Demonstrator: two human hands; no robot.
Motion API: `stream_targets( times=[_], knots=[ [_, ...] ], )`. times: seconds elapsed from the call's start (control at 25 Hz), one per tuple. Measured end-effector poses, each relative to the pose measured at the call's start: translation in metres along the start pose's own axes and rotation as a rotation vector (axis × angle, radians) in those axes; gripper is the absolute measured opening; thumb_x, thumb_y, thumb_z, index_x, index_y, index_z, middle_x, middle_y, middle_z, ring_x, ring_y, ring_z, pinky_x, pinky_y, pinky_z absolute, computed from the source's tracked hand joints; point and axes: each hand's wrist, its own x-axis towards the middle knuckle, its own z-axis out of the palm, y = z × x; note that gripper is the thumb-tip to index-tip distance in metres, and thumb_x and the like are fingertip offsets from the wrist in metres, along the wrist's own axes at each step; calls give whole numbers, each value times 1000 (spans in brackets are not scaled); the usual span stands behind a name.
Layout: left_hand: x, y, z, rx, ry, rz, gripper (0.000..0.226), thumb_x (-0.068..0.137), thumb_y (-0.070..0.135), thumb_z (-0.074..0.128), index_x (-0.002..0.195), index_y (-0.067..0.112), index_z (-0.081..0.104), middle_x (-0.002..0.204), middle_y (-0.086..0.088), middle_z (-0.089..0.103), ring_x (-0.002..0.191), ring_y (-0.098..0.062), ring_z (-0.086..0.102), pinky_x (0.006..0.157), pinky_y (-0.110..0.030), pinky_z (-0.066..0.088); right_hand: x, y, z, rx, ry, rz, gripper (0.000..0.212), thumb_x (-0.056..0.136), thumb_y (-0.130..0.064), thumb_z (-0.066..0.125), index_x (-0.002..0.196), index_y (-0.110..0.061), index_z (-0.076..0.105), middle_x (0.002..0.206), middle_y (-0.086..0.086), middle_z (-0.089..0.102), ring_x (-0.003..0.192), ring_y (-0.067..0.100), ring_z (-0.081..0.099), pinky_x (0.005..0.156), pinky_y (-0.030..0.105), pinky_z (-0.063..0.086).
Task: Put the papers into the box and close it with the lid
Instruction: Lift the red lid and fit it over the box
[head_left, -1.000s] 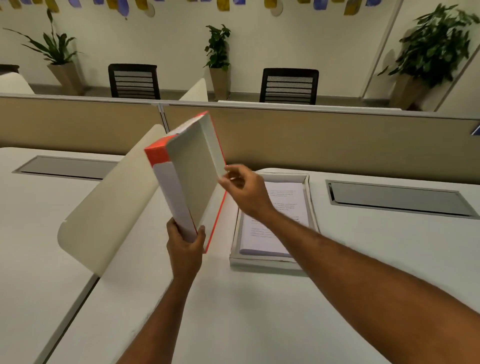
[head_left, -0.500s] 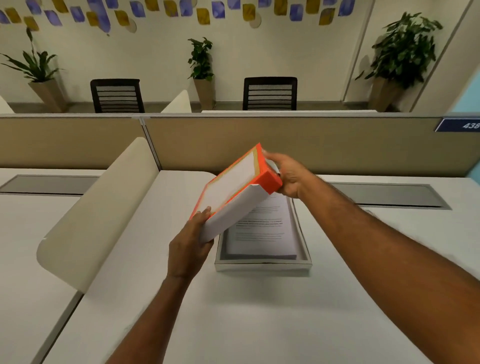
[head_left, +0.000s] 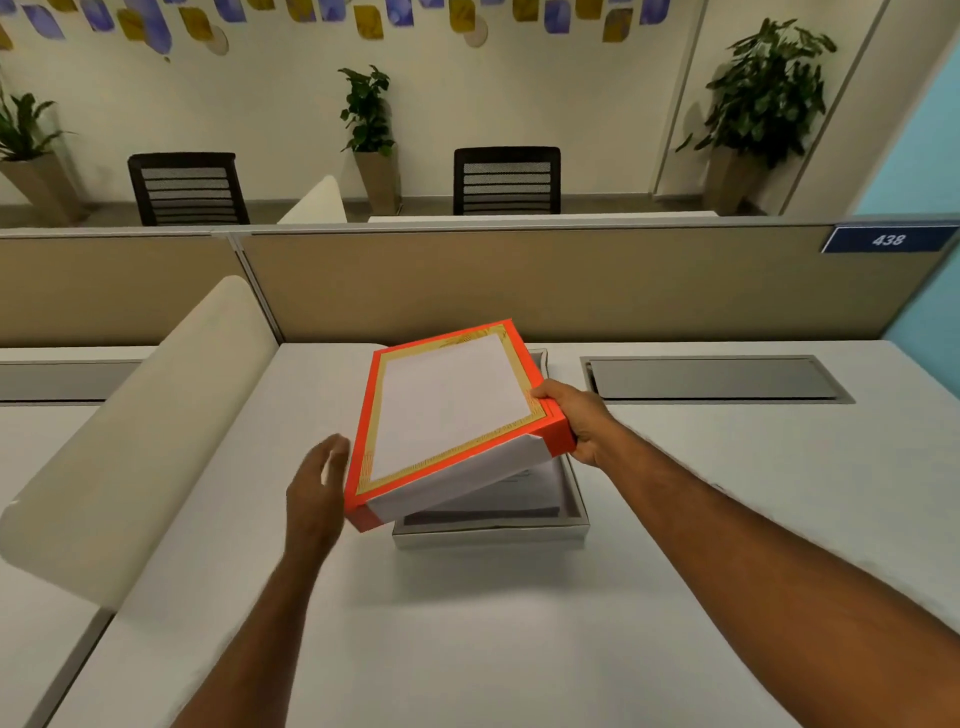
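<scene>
The orange-and-white lid (head_left: 447, 410) hangs tilted over the shallow grey box (head_left: 491, 535) on the white desk, its near-left corner lowest. My right hand (head_left: 576, 421) grips the lid at its right corner. My left hand (head_left: 317, 488) is beside the lid's left edge with fingers spread, blurred, and seems just off it. Inside the box, a stack of printed papers (head_left: 524, 488) shows under the lid's raised side; most of the box is hidden by the lid.
A cream curved divider (head_left: 135, 441) stands on the left of the desk. A beige partition (head_left: 519, 280) runs along the back. A grey cable hatch (head_left: 711, 379) lies flush at the right. Chairs and plants stand beyond.
The lid has turned top side up and come down flatter over the box. My left hand has let go of its near edge; my right hand has shifted to the right corner.
</scene>
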Motion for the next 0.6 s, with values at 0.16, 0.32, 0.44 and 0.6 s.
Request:
stream_targets(
  times=[0.16, 0.32, 0.44, 0.6],
  knots=[
    [0, -11, 14, -676, -300, -373, 55, 93, 52, 37, 135, 20, 53, 106, -1, 76, 90, -20, 74, 70, -37, 62, 7, 10, -7, -3, 10, -26, 33, 90, -32, 64, 118, -18, 60, 107, 8, 72, 96, 29, 71, 89, 41, 57],
    [8, -2, 31, -784, -269, -331, 40, 102, 36, 36, 138, 23, 48, 107, 1, 75, 91, -22, 74, 68, -36, 63, 12, 16, -22, 27, -6, -22, 19, 93, -34, 57, 107, -23, 60, 97, 3, 72, 84, 22, 70, 75, 32, 57],
    [27, 19, 35, -737, -292, -282, 37, 101, 35, 38, 137, 30, 48, 115, 1, 70, 95, -23, 72, 73, -36, 63, 17, 18, -34, 106, 12, -22, 14, 93, -34, 57, 102, -25, 60, 100, 4, 71, 90, 25, 69, 79, 35, 57],
    [49, 40, 43, -646, -321, -224, 26, 101, 36, 39, 119, 34, 58, 101, 8, 76, 90, -19, 74, 65, -30, 61, 22, 19, -43, 160, 22, -56, 19, 95, -35, 54, 110, -24, 58, 103, 4, 72, 89, 25, 71, 78, 37, 58]
  ],
)
